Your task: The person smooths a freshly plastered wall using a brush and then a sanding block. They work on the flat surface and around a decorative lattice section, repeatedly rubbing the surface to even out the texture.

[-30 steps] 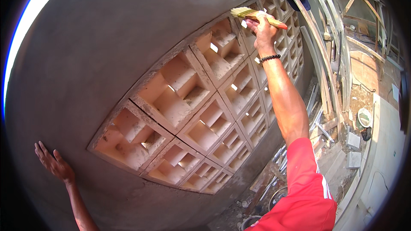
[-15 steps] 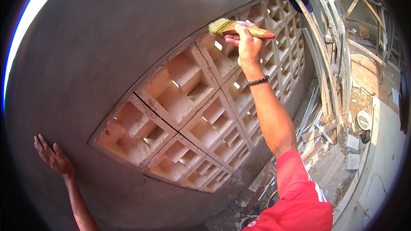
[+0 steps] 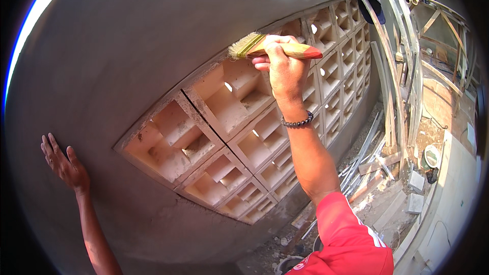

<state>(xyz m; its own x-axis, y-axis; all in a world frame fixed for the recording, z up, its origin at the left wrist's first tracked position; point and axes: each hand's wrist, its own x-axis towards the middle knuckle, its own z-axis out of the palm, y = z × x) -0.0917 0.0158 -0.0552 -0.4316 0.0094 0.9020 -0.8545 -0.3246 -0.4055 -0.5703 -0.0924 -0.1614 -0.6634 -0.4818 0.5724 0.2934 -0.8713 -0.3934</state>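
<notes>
Flat paintbrush [image 3: 259, 45]: held at the upper edge of the ventilation-block panel [image 3: 225, 146], its handle nearly level across the view.
Right hand [image 3: 288, 74]: fingers closed around the handle; thumb on the near side, other fingertips curled beneath.
Bristles [image 3: 241, 46]: pale, projecting left beyond the fingers, overlapping the panel's upper edge; contact with the surface cannot be determined.
Handle end [image 3: 311, 52]: red-tipped, projecting right of the grip.
Left hand [image 3: 70, 172]: empty, fingers extended, thumb apart; it appears to rest flat on the plastered wall [image 3: 127, 56], left of the panel's left corner and well apart from the brush.
Right wrist: encircled by a dark beaded bracelet [image 3: 297, 120]; a red sleeve [image 3: 336, 219] covers the upper arm.
Panel: pale square blocks with recessed, stepped openings, set within grey plaster.
Far end of panel: a dark cap [image 3: 372, 2] hangs beside upright poles [image 3: 402, 46].
Ground at right: two pale blocks [image 3: 415, 203] near a round container [image 3: 432, 156].
</notes>
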